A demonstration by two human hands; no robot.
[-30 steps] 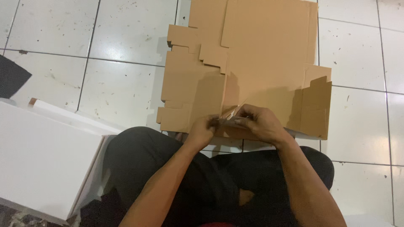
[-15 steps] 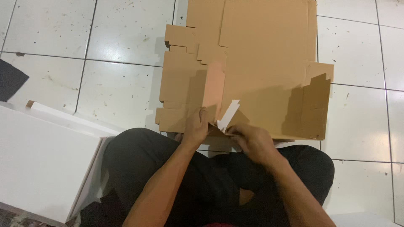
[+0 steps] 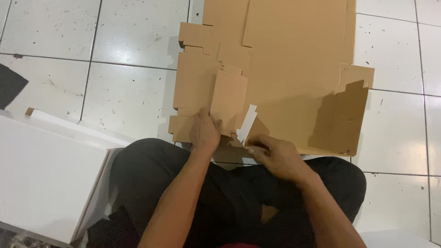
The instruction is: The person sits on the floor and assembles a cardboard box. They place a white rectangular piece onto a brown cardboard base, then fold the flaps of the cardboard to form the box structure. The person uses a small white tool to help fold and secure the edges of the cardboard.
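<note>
Head view, looking down at crossed legs in dark trousers (image 3: pixel 239 202) on a white tiled floor (image 3: pixel 115 41). Far left: a dark object (image 3: pixel 9 85) cut off by the edge, on the tiles. Below it, a large flat white board (image 3: pixel 41 183) lying tilted beside the left knee, its long edge running toward the lap. Further right, a stack of flat brown cardboard box blanks (image 3: pixel 294 59) spread on the floor just in front of the knees, cut-out tabs along the left side, one side panel (image 3: pixel 347 119) at the right end folded upright and throwing a shadow. Left hand (image 3: pixel 204 133) pressed on the near left corner of the cardboard, fingers (image 3: pixel 202 117) flat and close together, holding up a small folded flap (image 3: pixel 229 98) that stands against the fingertips. Just beside, a narrow white strip (image 3: pixel 248 123) rising at a slant from the cardboard's near edge, lower end pinched by the right hand (image 3: pixel 275 156). Right hand's fingers (image 3: pixel 257 144) curled narrow around that strip end, knuckles up, hand resting over the lap at the cardboard's front edge. Hands near each other, not touching. Far right: bare tiles with dark grout lines.
</note>
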